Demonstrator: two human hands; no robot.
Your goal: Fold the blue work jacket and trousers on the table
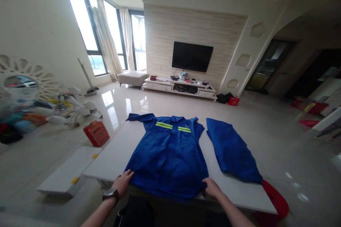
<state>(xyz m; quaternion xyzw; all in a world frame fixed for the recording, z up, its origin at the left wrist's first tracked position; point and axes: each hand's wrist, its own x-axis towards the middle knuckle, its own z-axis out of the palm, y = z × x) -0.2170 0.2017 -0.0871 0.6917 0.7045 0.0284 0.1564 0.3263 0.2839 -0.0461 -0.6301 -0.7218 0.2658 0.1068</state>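
Observation:
A blue work jacket (165, 156) with yellow reflective stripes on the chest lies spread, front up, on a white table (114, 149). Its collar points away from me and the hem hangs toward the near edge. At the hem's left corner my left hand (124, 182), with a watch on the wrist, has its fingers closed on the cloth. My right hand (211, 187) pinches the hem's right corner. To the right, a folded blue garment (231, 149) rests on the same table, apart from the jacket.
A red patterned bag (96, 133) and a low white bench (69, 168) stand left of the table. Something red, perhaps a stool (275, 198), shows under the right corner. Piled items (34, 115) line the left wall. A TV cabinet (181, 88) stands across the tiled floor.

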